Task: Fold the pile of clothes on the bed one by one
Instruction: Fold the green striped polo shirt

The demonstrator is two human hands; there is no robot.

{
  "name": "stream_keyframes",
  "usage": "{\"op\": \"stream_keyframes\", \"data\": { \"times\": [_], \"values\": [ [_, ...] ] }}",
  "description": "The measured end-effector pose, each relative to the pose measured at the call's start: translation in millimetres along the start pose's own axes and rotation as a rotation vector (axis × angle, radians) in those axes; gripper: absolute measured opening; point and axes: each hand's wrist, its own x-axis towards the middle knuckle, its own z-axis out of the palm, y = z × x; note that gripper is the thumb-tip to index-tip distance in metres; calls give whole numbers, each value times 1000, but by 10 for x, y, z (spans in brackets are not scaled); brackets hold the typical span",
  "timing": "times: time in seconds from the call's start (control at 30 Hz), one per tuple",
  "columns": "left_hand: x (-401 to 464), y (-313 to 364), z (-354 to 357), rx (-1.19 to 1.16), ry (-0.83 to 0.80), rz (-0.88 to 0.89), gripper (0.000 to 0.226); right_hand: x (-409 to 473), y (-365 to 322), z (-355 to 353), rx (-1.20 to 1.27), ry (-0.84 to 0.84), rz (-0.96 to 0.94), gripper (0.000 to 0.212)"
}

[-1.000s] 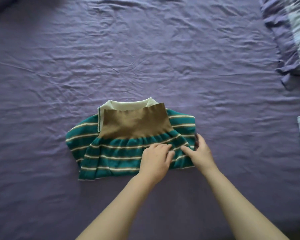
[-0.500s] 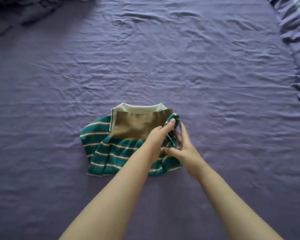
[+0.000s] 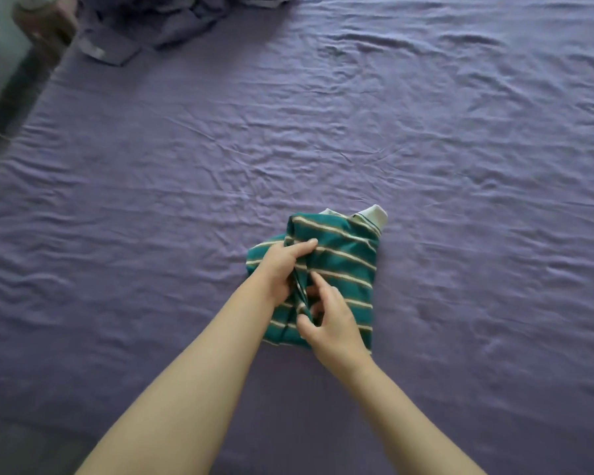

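Right hand (image 3: 326, 320) pinching flap edge of shirt (image 3: 336, 265); left hand (image 3: 283, 269) holding same edge higher up, thumb laid on top. Shirt lying on bed (image 3: 186, 166), mid-frame, half folded over. Risk judged: layers beneath dragged or bunched if flap pulled unevenly; fold skewed if one grip slipped. Long axis running near-to-far, leaning slightly right; pale collar (image 3: 374, 216) pointing far-right, hem toward person.
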Motion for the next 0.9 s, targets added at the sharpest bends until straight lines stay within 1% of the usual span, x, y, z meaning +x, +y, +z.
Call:
{"op": "stream_keyframes", "data": {
  "times": [0.03,0.1,0.17,0.27,0.3,0.37,0.4,0.47,0.53,0.57,0.6,0.63,0.7,0.73,0.8,0.87,0.9],
  "values": [
    [-8,2,-95,-2,-5,8,21,0,-11,83,-26,-24,-4,71],
    [-13,5,-256,-28,-12,25,18,10,-20,233,-84,-68,-16,74],
    [-1,10,-372,-63,-12,27,16,39,-18,354,-146,-80,-25,75],
    [31,-7,-512,-55,0,37,20,82,-36,540,-191,-99,-1,76],
    [45,-27,-547,-21,42,49,20,81,-26,592,-182,-134,8,77],
    [60,-83,-604,115,187,97,17,63,18,638,-185,-186,6,75],
    [66,-122,-634,204,274,134,14,53,42,619,-202,-166,-3,71],
    [64,-205,-696,423,462,205,14,45,92,508,-245,-19,-6,59],
    [61,-288,-751,619,594,221,29,63,150,343,-312,195,21,50],
    [58,-320,-768,659,617,195,42,86,185,255,-349,287,48,48],
    [55,-340,-774,639,604,140,59,120,216,174,-377,346,94,48],
    [55,-354,-763,559,567,72,73,159,248,105,-383,372,164,49],
    [68,-394,-702,362,486,-58,89,254,303,7,-274,364,353,58],
    [82,-423,-665,323,464,-113,94,304,329,-18,-191,350,444,63],
    [113,-475,-596,402,453,-165,101,377,375,-39,-109,340,559,68],
    [155,-492,-555,520,456,-162,97,418,418,-54,-36,341,612,62],
    [172,-482,-547,533,438,-153,92,424,420,-69,50,338,632,56]
  ]
}}
